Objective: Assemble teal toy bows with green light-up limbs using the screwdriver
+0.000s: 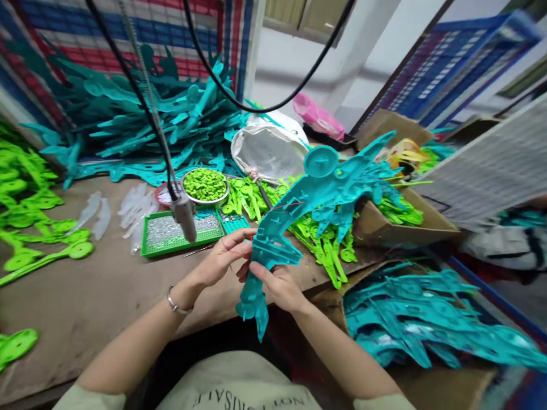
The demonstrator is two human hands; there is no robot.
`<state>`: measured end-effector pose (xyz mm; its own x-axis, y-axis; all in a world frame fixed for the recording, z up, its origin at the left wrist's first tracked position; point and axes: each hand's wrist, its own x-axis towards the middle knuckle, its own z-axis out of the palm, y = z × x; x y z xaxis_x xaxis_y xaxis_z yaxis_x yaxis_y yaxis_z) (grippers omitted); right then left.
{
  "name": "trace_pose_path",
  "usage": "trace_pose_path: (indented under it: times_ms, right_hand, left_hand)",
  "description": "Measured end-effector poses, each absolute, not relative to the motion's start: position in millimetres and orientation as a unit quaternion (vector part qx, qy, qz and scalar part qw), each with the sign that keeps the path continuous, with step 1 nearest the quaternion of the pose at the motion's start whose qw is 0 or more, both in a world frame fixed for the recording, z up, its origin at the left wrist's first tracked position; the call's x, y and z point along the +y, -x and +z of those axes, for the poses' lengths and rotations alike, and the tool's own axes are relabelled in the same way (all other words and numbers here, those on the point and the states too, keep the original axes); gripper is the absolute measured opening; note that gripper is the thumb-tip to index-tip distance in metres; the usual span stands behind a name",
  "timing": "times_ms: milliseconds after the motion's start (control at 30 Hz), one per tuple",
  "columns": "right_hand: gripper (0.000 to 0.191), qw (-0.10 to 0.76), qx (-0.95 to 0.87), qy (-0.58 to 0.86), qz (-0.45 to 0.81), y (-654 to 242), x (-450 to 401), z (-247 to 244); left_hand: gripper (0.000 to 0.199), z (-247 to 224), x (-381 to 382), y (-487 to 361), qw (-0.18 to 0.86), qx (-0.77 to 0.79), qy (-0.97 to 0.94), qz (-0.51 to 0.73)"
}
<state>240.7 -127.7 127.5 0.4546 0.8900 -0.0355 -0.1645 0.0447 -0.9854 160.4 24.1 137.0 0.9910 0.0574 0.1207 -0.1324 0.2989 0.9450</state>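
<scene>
My right hand [280, 282] grips a long teal plastic molded shell [286, 216] by its narrow lower part, thumb on the near face. The shell is tilted, its ribbed inner side up, with a round disc and a pointed tip at the far end. A thin red wire [287, 205] lies across its middle. My left hand [226, 256] is at the shell's left edge, thumb and forefinger pinched together. A speck of red shows by those fingertips; what they pinch is too small to make out. Below the left wrist's bracelet [177, 302] lies the brown table [141, 302].
A green tray [147, 247] of small metal pieces sits beneath a hanging screwdriver [183, 216]. Behind are a bowl of green pieces [205, 185], a white bag [273, 151] and a teal pile [162, 119]. Green parts [25, 193] lie left; cardboard boxes [397, 228] stand right.
</scene>
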Motion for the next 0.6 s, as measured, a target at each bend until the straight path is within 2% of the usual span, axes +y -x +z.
trace_pose_path:
  times_ms: [100, 233, 333, 467, 600]
  right_hand:
    - [0.048, 0.655, -0.296, 0.548, 0.428, -216, -122, 119]
    - [0.051, 0.675, -0.206, 0.558, 0.436, -187, -124, 97]
    - [0.061, 0.672, -0.112, 0.564, 0.467, -161, -123, 81]
    - [0.075, 0.666, -0.015, 0.528, 0.527, -127, -113, 72]
    - [0.068, 0.677, 0.010, 0.504, 0.536, -103, -103, 68]
  left_hand:
    - [0.048, 134, 45, -121, 0.767, 0.019, -0.638, 0.069]
    - [0.030, 147, 63, -69, 0.626, 0.151, -0.758, 0.100]
    - [0.024, 166, 69, -36, 0.545, 0.208, -0.795, 0.168]
    - [0.017, 196, 79, -16, 0.361, 0.223, -0.859, 0.287]
    - [0.016, 209, 97, -20, 0.230, 0.155, -0.910, 0.307]
